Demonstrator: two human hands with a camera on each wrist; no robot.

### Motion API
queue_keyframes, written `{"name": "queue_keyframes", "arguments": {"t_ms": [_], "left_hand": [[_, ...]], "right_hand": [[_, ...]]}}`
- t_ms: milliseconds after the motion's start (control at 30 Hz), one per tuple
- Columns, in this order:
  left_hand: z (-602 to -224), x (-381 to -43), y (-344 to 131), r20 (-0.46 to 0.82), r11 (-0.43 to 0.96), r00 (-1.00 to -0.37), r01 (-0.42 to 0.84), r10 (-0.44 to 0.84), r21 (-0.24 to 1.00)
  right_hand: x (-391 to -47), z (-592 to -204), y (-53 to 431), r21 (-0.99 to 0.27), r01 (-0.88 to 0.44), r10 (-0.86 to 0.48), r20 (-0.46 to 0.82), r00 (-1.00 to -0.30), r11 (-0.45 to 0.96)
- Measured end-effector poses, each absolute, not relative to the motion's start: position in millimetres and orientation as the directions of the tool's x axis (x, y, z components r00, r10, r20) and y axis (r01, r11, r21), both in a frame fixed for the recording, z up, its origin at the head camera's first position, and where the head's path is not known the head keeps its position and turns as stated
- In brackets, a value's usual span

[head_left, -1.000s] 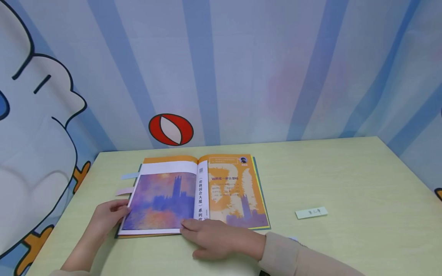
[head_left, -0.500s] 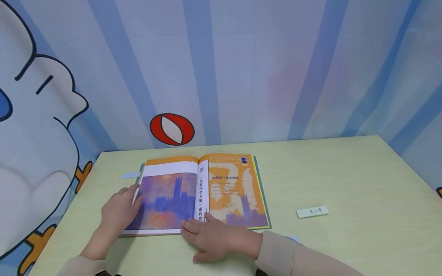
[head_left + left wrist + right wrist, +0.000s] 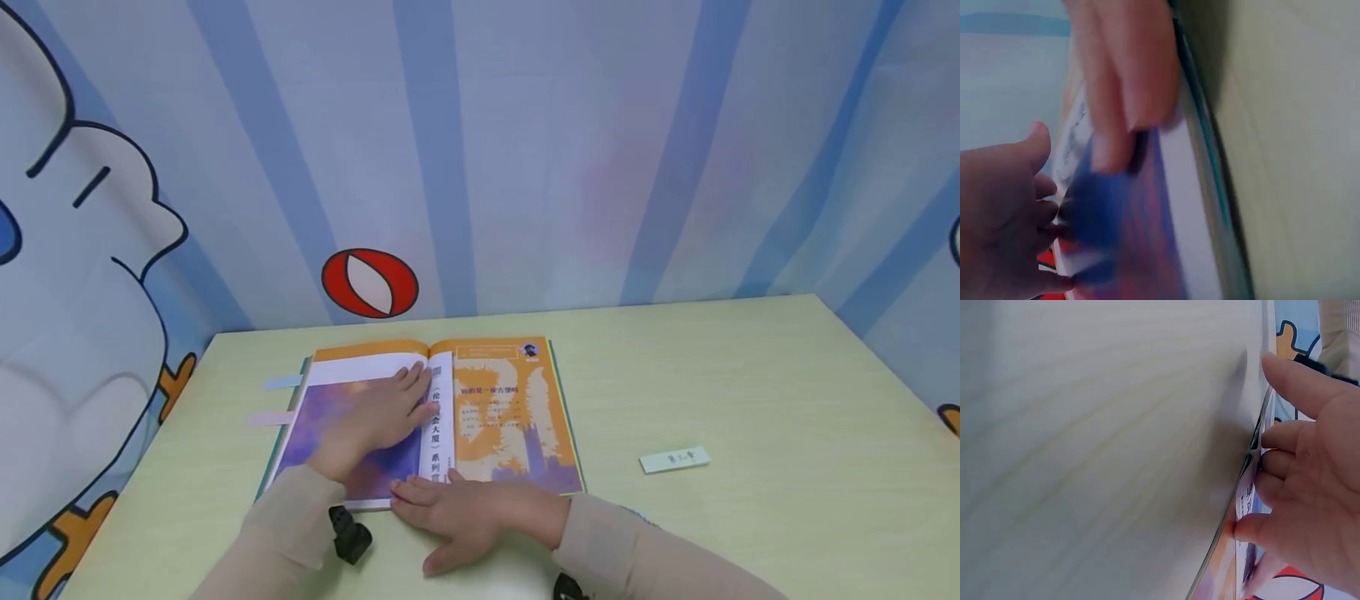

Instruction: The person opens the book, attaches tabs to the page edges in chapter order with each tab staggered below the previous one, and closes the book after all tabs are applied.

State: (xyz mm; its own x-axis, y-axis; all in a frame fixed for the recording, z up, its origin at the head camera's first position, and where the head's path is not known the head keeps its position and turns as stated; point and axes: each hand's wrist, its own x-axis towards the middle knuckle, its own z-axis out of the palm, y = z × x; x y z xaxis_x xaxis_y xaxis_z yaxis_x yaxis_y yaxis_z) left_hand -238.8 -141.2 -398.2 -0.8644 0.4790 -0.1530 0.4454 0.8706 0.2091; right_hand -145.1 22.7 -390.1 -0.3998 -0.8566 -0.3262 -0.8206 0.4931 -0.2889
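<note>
Both hands have their fingers extended, gripping nothing. The left hand lies over the left page, fingertips near the gutter; blur in its wrist view hides how firmly it touches. The right hand rests on the bottom edge by the fold. The step looks like smoothing the spread: flat, even strokes along the gutter should work best, the lower hand steady so the paper won't skid or crease.

The open hardback book sits left of centre on the counter, its pages thin and smooth-looking, its cover edge teal. Narrow blue and pink tabs project leftward. Well right lies a pale-green rectangular slip, handwritten, on faint wood grain.
</note>
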Motion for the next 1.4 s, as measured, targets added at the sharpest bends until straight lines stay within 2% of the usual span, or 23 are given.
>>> {"name": "queue_keyframes", "arguments": {"t_ms": [100, 300, 500, 1000, 1200, 1400], "left_hand": [[-405, -245, -132, -0.206, 0.885, -0.866, 0.418, 0.456, 0.204], [-402, -248, -120, -0.231, 0.896, -0.873, 0.383, 0.430, 0.224], [-394, -243, -112, -0.286, 0.939, -0.895, 0.313, 0.341, 0.142], [-387, -239, -96, -0.277, 0.969, -0.930, 0.247, 0.241, 0.012], [-393, -242, -102, -0.310, 0.962, -0.913, 0.271, 0.264, 0.022], [-395, -246, -110, -0.263, 0.932, -0.896, 0.361, 0.357, 0.035]], "right_hand": [[-147, -391, 22, -0.309, -0.820, -0.862, -0.332, -0.382, 0.483], [-151, -391, 25, -0.328, -0.809, -0.859, -0.344, -0.379, 0.488], [-154, -393, 24, -0.365, -0.806, -0.872, -0.343, -0.350, 0.467], [-156, -394, 25, -0.314, -0.822, -0.857, -0.379, -0.350, 0.475], [-159, -395, 27, -0.414, -0.795, -0.887, -0.330, -0.323, 0.443], [-162, -394, 29, -0.465, -0.781, -0.907, -0.266, -0.326, 0.418]]}}
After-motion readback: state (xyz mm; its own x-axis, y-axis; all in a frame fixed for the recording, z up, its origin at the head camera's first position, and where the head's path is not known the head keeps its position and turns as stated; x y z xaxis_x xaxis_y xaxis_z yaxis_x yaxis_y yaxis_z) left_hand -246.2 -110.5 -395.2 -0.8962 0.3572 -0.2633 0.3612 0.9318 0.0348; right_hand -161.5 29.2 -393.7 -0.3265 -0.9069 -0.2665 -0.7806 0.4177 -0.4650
